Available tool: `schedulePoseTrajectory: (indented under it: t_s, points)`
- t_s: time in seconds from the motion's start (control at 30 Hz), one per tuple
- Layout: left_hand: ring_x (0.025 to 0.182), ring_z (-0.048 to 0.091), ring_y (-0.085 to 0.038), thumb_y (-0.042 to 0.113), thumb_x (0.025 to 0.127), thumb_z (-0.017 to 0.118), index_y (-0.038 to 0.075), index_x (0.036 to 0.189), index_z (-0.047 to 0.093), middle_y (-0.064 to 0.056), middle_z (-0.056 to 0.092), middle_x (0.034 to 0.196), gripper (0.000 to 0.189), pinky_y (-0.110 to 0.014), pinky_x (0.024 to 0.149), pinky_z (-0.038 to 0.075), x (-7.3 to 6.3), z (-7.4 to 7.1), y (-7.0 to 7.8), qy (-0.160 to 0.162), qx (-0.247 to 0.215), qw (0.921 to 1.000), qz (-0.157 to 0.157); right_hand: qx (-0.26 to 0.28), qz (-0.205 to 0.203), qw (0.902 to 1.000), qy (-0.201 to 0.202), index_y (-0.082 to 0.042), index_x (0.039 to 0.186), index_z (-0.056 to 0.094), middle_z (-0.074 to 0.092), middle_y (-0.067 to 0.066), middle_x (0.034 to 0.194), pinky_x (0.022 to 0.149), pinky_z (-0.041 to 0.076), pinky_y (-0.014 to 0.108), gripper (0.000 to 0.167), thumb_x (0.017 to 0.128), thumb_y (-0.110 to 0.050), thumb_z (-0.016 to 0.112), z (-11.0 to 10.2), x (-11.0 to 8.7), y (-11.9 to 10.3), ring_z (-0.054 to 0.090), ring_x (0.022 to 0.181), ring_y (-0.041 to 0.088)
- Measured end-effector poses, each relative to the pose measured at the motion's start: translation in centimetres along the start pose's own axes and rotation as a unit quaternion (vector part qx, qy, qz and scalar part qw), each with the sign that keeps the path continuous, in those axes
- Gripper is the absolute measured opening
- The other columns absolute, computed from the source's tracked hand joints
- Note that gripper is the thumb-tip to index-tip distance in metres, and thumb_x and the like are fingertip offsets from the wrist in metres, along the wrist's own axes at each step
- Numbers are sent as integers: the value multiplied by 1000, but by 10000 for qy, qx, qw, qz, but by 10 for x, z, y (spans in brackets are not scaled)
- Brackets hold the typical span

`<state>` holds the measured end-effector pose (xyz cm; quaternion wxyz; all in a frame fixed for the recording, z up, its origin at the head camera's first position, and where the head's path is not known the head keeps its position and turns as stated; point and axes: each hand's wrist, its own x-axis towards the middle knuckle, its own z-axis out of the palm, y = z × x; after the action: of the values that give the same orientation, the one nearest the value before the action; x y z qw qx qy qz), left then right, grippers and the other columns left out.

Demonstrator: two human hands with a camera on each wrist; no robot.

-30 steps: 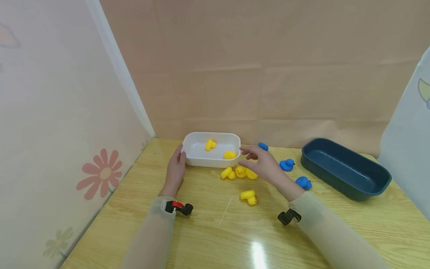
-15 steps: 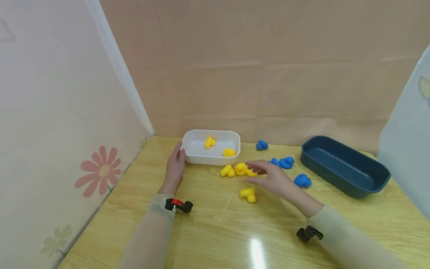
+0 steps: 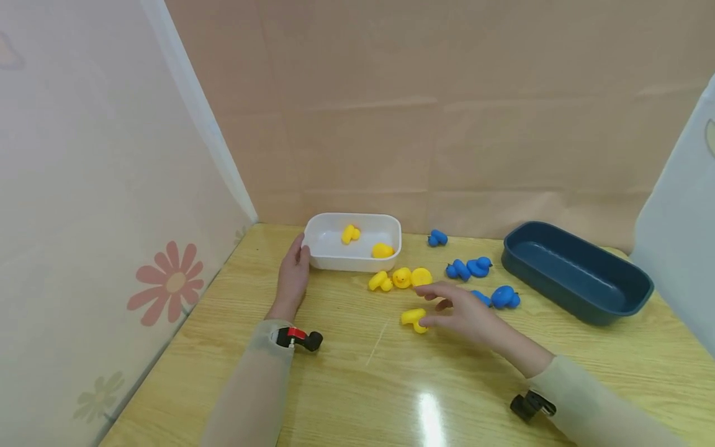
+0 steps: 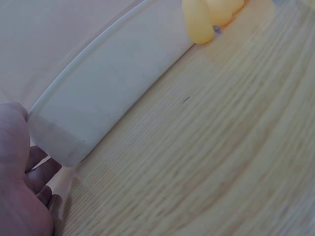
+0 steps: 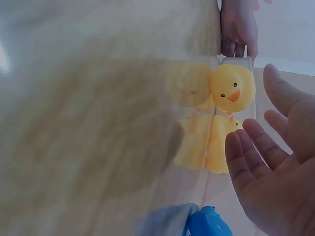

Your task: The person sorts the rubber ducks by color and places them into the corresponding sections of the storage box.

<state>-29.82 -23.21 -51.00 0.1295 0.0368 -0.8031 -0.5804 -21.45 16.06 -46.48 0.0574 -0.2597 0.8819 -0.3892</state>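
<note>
My left hand (image 3: 293,276) rests against the left end of a white tub (image 3: 352,263), fingers along its side and thumb by the near corner. In the left wrist view, the thumb is at the tub's rim (image 4: 78,56). Two yellow toy ducks lie inside, one left of the middle (image 3: 350,234) and one at the right (image 3: 382,250). My right hand (image 3: 460,313) hovers with spread, slightly bent fingers and holds nothing. Its thumb overlaps a yellow rubber duck (image 3: 412,317) lying on its side. Behind it, several yellow ducks (image 3: 402,278) line the tub's front.
Several blue toy ducks (image 3: 479,267) lie scattered right of the yellow ones, one partly hidden behind my right hand. A dark blue tub (image 3: 575,282) stands angled at the right of the wooden table (image 3: 346,385). A brown paper backdrop (image 3: 357,149) and patterned side sheets (image 3: 128,186) enclose the table.
My right hand has moved from the white tub's right end toward the nearest yellow duck, uncovering blue ducks and a yellow one. My left hand stays at the tub.
</note>
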Motion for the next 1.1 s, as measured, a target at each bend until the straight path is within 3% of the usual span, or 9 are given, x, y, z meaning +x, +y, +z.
schedulePoseTrajectory:
  t_s: [0.27, 0.7, 1.1]
  points:
    - [164, 33, -24, 40, 121, 40, 18, 175, 34, -3, 38, 177, 59, -44, 132, 29, 0, 0, 0, -13, 21, 10000, 32, -48, 82, 9996, -269, -15, 155, 65, 66, 8, 150, 107, 59, 48, 66, 96, -30, 90, 3, -5, 5, 68, 130, 32]
    - [164, 33, -24, 40, 121, 39, 18, 175, 33, -3, 37, 177, 59, -45, 132, 30, -2, 1, 4, -22, 37, 10000, -84, -292, 114, 9979, -558, -15, 155, 65, 68, 2, 150, 110, 56, 51, 64, 98, -34, 88, 5, -3, 10, 67, 132, 25]
    - [164, 31, -24, 42, 121, 39, 19, 176, 33, -3, 36, 178, 60, -46, 132, 30, -4, 0, 5, -33, 40, 9999, -130, -331, 204, 9977, -562, -15, 150, 69, 71, -2, 142, 105, 59, 48, 59, 98, -34, 88, 7, -2, 9, 69, 123, 21]
